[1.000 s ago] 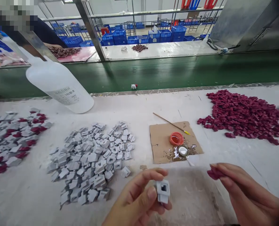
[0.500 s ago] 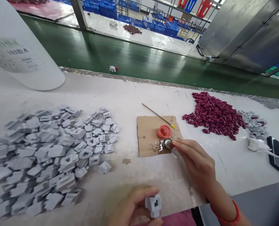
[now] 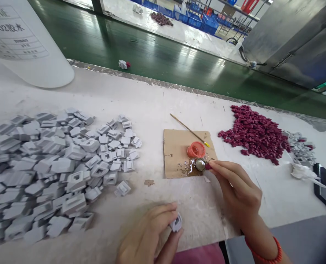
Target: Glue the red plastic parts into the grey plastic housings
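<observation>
My left hand (image 3: 154, 231) is closed, pinching a grey plastic part (image 3: 176, 222) with a square opening, low over the front of the table. Between the fingertips of my right hand (image 3: 235, 183) is a small maroon plastic piece (image 3: 207, 166), mostly covered by the fingers. It is at the edge of a round metal cap (image 3: 200, 164) lying in a wet patch on a cardboard square (image 3: 176, 143). Just behind the cap stands a small red cup (image 3: 196, 149) with liquid in it. A thin brush (image 3: 189, 128) with a yellow end lies across the cardboard's back edge.
Grey parts (image 3: 52, 165) are heaped on the left, below a large white bottle (image 3: 33, 47). At right are a maroon pile (image 3: 257, 134), smaller grey pieces (image 3: 300, 148), a crumpled tissue (image 3: 303, 172) and a phone (image 3: 325, 187). Behind runs a green conveyor belt (image 3: 165, 55) carrying an assembled piece (image 3: 123, 65).
My left hand has turned the grey part, so its opening now faces more upward. My right hand stays at the metal cap with the maroon piece. The view has shifted slightly.
</observation>
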